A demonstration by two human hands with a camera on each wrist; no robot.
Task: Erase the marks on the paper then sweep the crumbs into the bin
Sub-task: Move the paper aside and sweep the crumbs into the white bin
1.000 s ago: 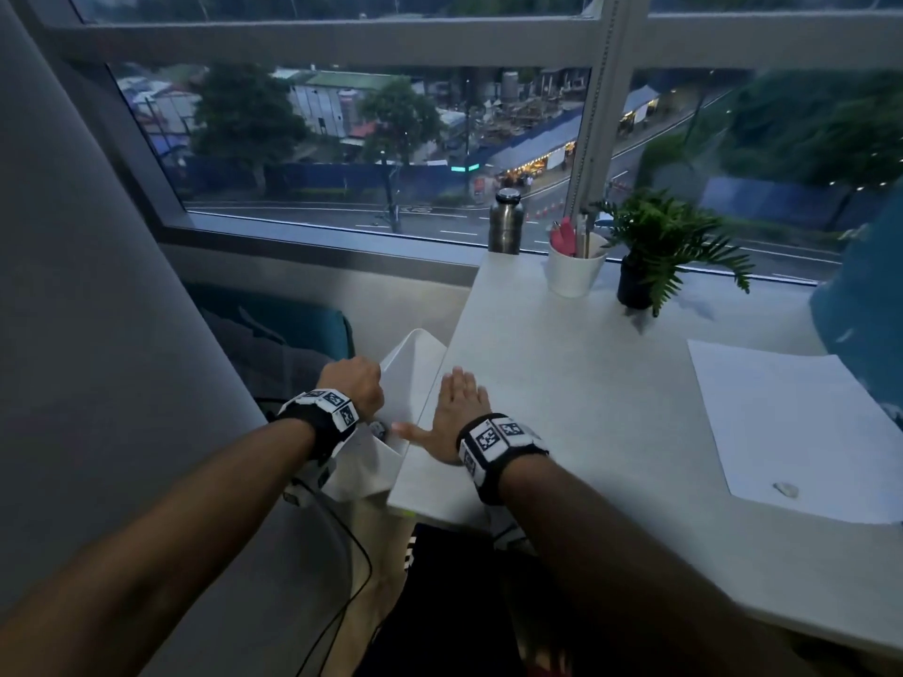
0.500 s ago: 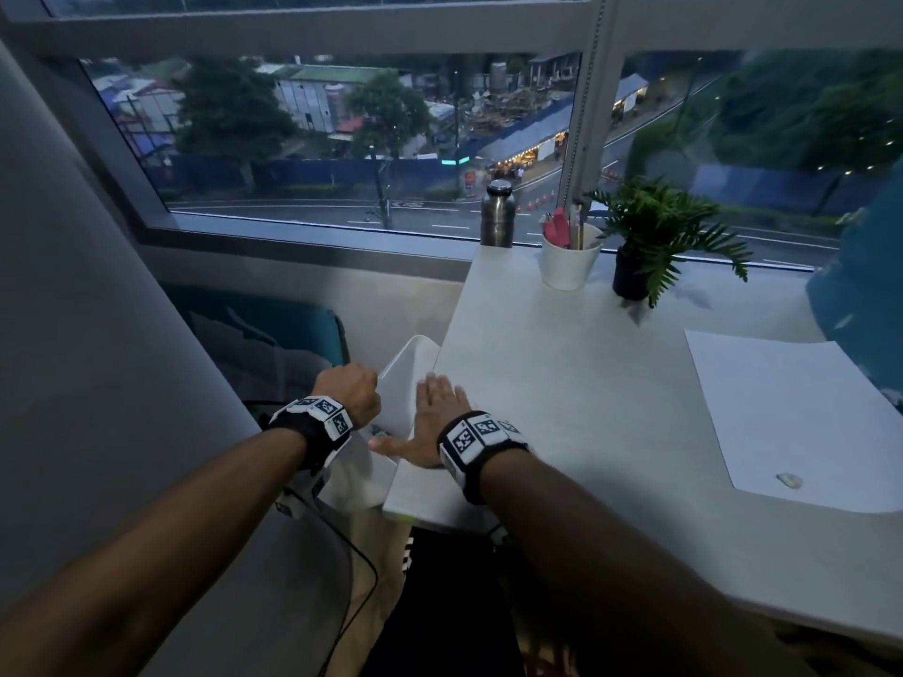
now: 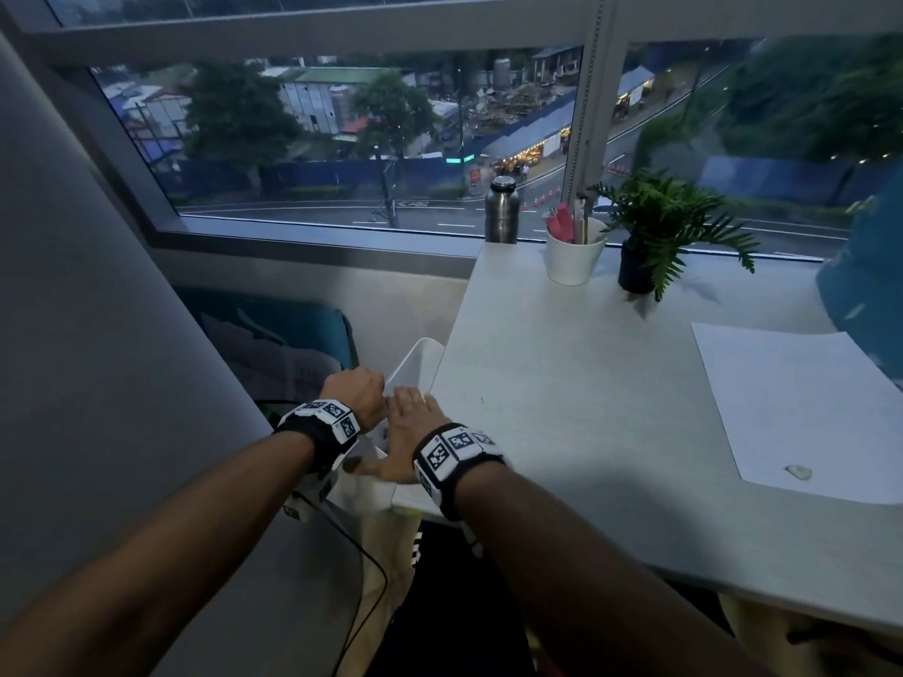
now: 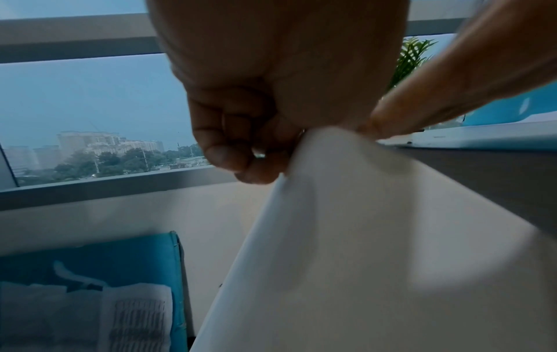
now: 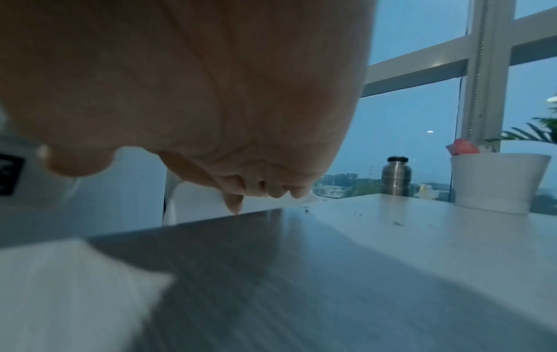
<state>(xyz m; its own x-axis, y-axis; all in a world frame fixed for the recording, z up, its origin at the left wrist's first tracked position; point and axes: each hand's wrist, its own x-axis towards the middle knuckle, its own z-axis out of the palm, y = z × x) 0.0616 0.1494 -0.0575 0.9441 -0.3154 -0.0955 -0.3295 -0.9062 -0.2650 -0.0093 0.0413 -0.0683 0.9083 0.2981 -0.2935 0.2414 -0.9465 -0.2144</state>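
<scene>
My left hand (image 3: 359, 390) grips the rim of the white bin (image 3: 415, 364), holding it tilted against the left edge of the white desk (image 3: 562, 383); the left wrist view shows its fingers (image 4: 229, 152) curled round the bin wall (image 4: 346, 238). My right hand (image 3: 408, 422) lies flat with straight fingers at that desk edge, reaching over the bin's mouth. A few dark crumbs (image 5: 397, 223) lie on the desk just beyond its fingertips (image 5: 296, 191). The white paper (image 3: 801, 403) lies at the right, with a small white eraser (image 3: 797, 472) on its near corner.
At the back of the desk stand a steel bottle (image 3: 501, 210), a white cup of pens (image 3: 574, 254) and a potted fern (image 3: 655, 237). A teal bag (image 3: 273, 329) sits on the floor left of the bin. A black cable (image 3: 371, 588) hangs below my left wrist.
My right hand has slid left across the desk edge, so its fingers now reach over the bin's mouth close to my left hand. The left hand still holds the bin.
</scene>
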